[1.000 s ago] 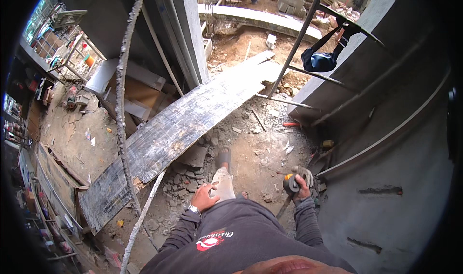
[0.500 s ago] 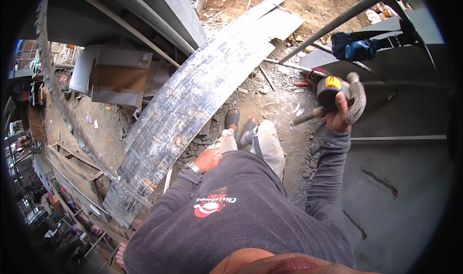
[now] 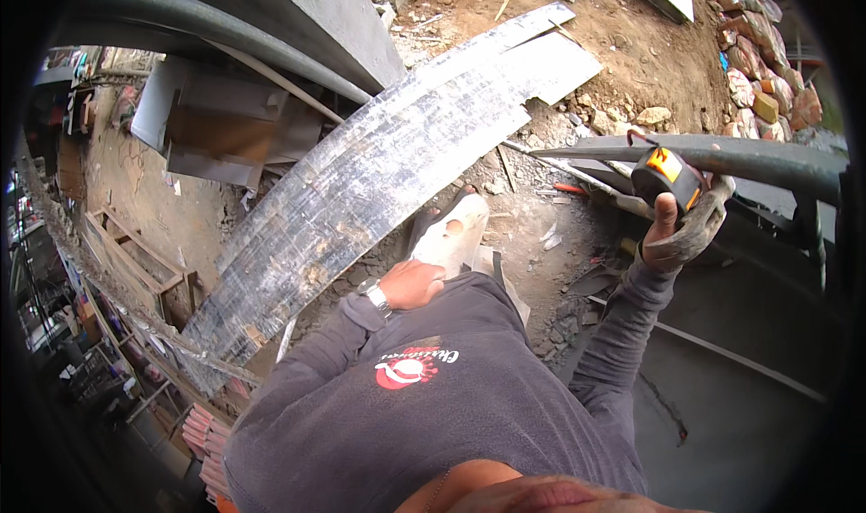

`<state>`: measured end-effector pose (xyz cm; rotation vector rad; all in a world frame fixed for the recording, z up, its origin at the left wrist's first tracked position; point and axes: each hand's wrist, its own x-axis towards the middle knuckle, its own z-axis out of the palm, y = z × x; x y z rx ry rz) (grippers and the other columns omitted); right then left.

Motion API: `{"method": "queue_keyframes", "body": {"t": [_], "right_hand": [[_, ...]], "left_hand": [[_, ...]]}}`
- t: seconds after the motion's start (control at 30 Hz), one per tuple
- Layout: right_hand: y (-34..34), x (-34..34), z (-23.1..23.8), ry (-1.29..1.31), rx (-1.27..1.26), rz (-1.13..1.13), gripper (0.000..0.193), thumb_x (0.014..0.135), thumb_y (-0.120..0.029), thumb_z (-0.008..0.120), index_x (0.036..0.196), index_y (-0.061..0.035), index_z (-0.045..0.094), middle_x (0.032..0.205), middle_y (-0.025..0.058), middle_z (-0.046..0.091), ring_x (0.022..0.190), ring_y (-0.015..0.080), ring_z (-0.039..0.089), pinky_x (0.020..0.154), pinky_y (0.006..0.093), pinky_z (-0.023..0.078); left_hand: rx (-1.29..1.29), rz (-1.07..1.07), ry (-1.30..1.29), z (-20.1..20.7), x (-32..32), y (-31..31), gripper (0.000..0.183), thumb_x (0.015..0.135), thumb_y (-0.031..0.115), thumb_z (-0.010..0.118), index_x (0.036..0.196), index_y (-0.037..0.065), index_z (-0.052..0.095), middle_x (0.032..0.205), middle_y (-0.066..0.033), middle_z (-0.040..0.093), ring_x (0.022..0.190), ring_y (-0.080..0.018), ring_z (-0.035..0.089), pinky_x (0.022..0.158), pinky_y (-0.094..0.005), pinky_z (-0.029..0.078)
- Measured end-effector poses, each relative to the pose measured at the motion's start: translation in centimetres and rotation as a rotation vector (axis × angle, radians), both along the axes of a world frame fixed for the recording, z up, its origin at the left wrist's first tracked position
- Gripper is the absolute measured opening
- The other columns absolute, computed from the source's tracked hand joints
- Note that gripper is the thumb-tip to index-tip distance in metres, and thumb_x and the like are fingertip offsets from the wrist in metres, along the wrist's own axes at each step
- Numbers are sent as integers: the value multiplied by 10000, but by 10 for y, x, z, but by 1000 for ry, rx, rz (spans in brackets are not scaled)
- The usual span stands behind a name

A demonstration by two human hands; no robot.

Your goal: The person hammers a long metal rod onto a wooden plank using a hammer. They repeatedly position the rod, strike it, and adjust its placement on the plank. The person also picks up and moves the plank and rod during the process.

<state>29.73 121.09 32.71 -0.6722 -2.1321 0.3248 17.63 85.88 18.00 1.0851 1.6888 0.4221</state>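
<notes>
My right hand (image 3: 672, 233), in a dirty worn glove with the thumb bare, is closed round a black tape measure (image 3: 666, 175) with a yellow-orange label. It is raised at the right, in front of a grey metal pipe (image 3: 758, 156). My left hand (image 3: 413, 285), bare with a metal watch (image 3: 374, 296) at the wrist, is closed against my pale, dusty trousers (image 3: 458, 233), by the hem of my dark shirt (image 3: 433, 360). Its fingertips are hidden, and what they hold, if anything, cannot be made out.
A long, scuffed sheet panel (image 3: 361, 179) lies diagonally across the ground at my left. Rubble (image 3: 564, 319) covers the dirt by my legs. A grey beam (image 3: 334, 26) and pipes slant in at the upper left. Stacked sacks (image 3: 753, 53) stand far right; a wooden frame (image 3: 144, 251) sits left.
The tape measure and my right hand have moved right and slightly down. My left hand has shifted right and up with my trousers. My leg is raised, and the view has turned.
</notes>
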Motion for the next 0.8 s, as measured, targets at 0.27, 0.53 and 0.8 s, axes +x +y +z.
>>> {"method": "queue_keyframes", "body": {"t": [0.27,0.53,0.8], "right_hand": [[-10,-10,19,126,-356,313,821,648,-186,916,1312,47,492,1465,182,351,1047,222,596,906,346,508],[1,-3,28,-109,-260,295,580,620,-282,927,1037,18,658,1327,181,399,1138,296,533,967,421,470],[9,-18,-28,313,-862,233,504,640,-247,910,964,35,646,1170,193,502,1022,324,603,890,403,524]], "left_hand": [[50,32,-35,66,-34,77,175,855,203,580,918,40,596,843,-192,632,836,-397,617,733,-475,473],[457,259,142,152,-90,123,109,800,51,627,900,15,599,810,-141,626,749,-299,632,684,-372,491],[464,302,295,103,-130,158,121,795,99,636,874,10,621,846,-178,646,819,-355,643,733,-409,498]]}}
